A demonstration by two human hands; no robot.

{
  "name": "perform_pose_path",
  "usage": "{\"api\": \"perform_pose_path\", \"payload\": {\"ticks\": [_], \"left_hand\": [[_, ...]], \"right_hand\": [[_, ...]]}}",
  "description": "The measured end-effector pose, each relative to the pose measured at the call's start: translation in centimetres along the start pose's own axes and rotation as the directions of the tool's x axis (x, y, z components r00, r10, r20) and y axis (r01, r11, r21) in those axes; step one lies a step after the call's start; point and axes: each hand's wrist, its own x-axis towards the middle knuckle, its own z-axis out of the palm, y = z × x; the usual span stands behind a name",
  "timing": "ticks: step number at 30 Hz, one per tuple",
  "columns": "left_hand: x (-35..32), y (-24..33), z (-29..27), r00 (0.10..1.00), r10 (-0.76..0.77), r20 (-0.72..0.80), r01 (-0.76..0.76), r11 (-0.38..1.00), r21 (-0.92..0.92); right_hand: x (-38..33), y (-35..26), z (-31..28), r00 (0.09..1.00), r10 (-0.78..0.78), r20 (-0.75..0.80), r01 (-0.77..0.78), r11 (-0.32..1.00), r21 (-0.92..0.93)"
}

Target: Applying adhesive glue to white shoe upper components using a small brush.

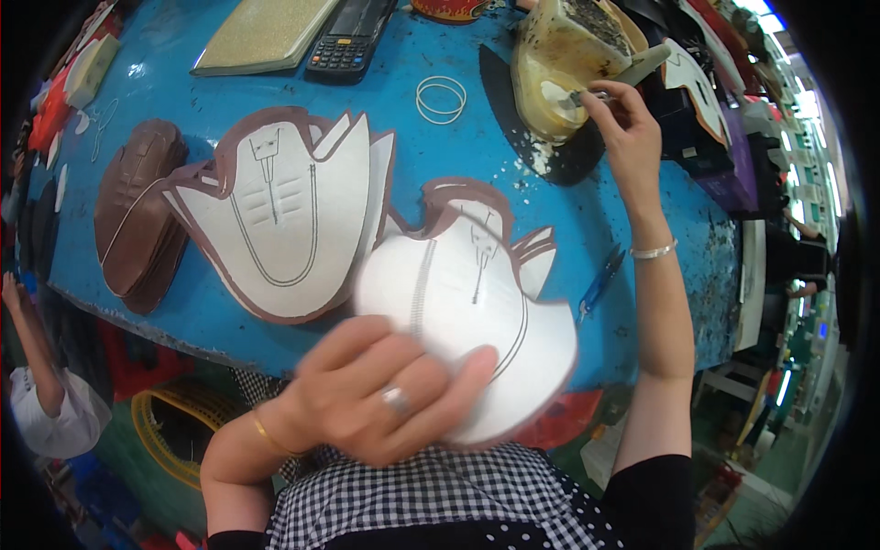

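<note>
Left hand (385,390) gripping, blurred; right hand (628,124) outstretched, apparently pinching.

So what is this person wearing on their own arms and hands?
Bare forearms. The left hand has a silver ring and a thin gold bangle at the wrist. The right hand has a slim silver bracelet. Black short sleeves show near the lower edge.

Glue pot (559,69) behind shoe uppers (284,215)

on my blue table (165,55) a stack of brown insoles (137,215) sits at the left. a calculator (351,38) and a gold pad (261,32) lie along the top, two rubber bands (441,98) below them, blue snips (600,282) at the right.
</note>
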Motion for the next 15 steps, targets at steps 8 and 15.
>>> {"api": "perform_pose_path", "payload": {"ticks": [8, 15], "left_hand": [[-3.6, -5.8, -4.5, 0.971, -0.22, -0.091, 0.238, 0.905, 0.352], [-5.8, -3.4, -0.3, 0.964, -0.221, 0.145, 0.239, 0.964, -0.12]], "right_hand": [[0.3, 0.3, -1.2, 0.98, -0.181, 0.088, 0.201, 0.903, -0.379], [-4.5, -4.1, -2.1, 0.993, 0.08, 0.082, -0.089, 0.99, 0.113]]}}
